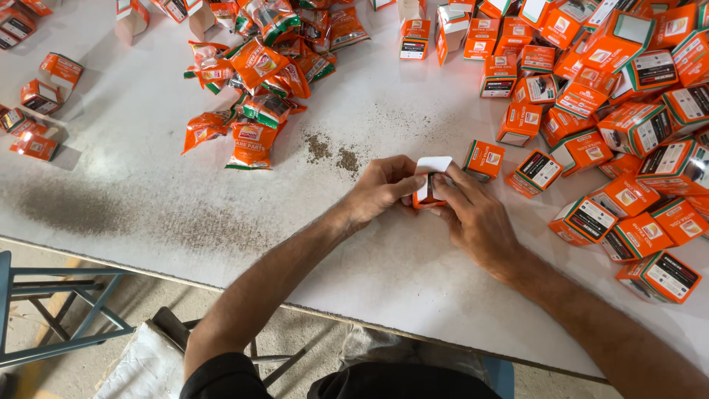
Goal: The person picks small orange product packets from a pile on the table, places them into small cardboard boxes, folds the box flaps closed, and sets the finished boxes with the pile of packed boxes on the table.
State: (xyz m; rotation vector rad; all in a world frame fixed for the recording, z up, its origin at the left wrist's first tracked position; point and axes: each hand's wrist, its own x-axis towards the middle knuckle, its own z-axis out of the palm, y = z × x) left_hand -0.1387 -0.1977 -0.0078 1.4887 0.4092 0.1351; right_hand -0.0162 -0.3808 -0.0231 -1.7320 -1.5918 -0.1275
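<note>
**Both hands closed on a small orange carton**

At the centre of the frame the left hand point(380, 191) and right hand point(473, 214) meet, fingers clamped on a small orange cardboard box point(428, 185) with its white flap raised. It sits just above the matte white table point(148, 192), whose surface is smudged grey and dusted with dark grit. Crinkled, glossy orange foil packets point(255, 89) lie heaped at upper centre-left. Squarish orange cartons point(628, 148) crowd the right side. A blue metal frame point(52, 310) stands lower left.
</note>
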